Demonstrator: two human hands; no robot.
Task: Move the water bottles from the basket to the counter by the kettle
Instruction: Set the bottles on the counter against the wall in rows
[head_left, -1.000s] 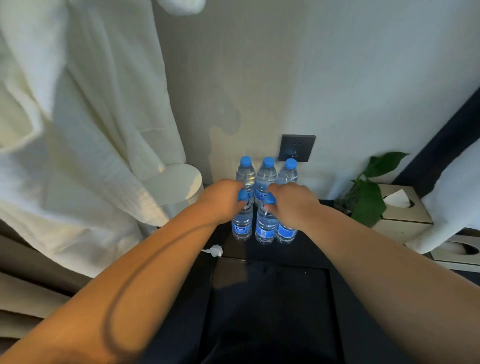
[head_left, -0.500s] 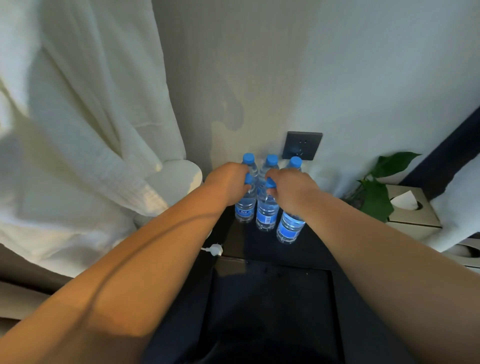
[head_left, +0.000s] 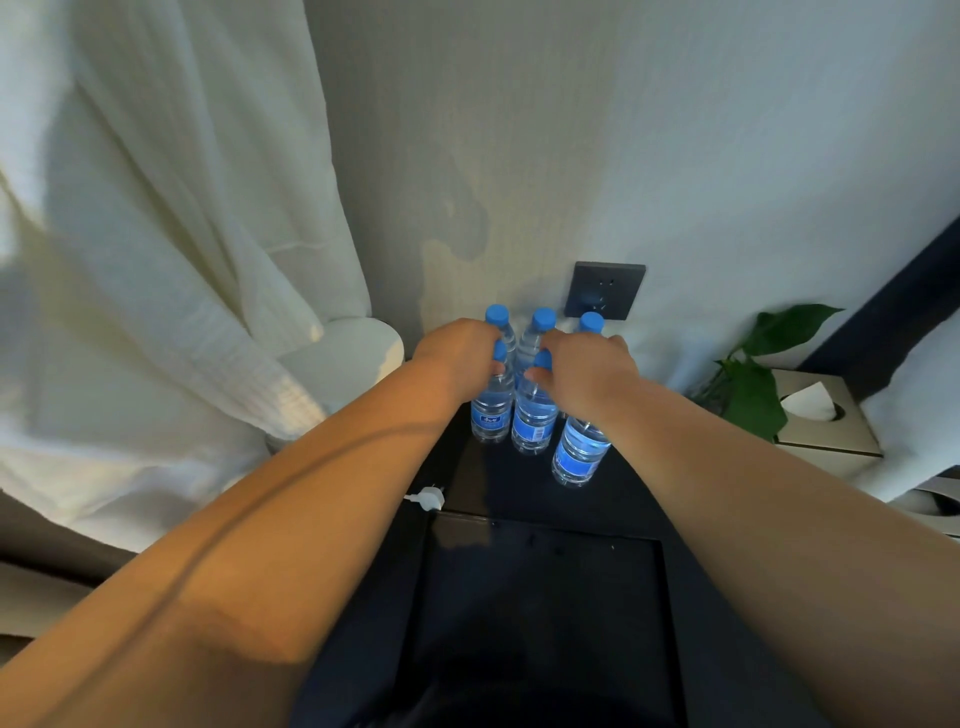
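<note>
Looking from the largest things down, I see the white waffle-cloth robe (head_left: 156, 270) hanging far to the outside of my left hand (head_left: 460, 358), and the dark flat counter top (head_left: 519, 499) below both hands. Beyond my right hand (head_left: 587, 371) stands a small green leafy plant (head_left: 753, 384), and above its knuckles a dark square wall socket (head_left: 605, 290). I cannot make out a kettle or a basket.

The clear plastic water bottles with blue caps (head_left: 532, 415) are grouped directly under and behind my hands: three at the back by the wall, three in front. My left hand is closed around the neck of the front left one. My right hand is closed over the necks of the other two; the outer bottle (head_left: 579, 452) leans away, its base out to the side.

To do this step well, I judge I should bring that leaning bottle upright, set all bases flat, then loosen the fingers slowly. Both forearms are stretched forward, palms down, wrists nearly straight.
</note>
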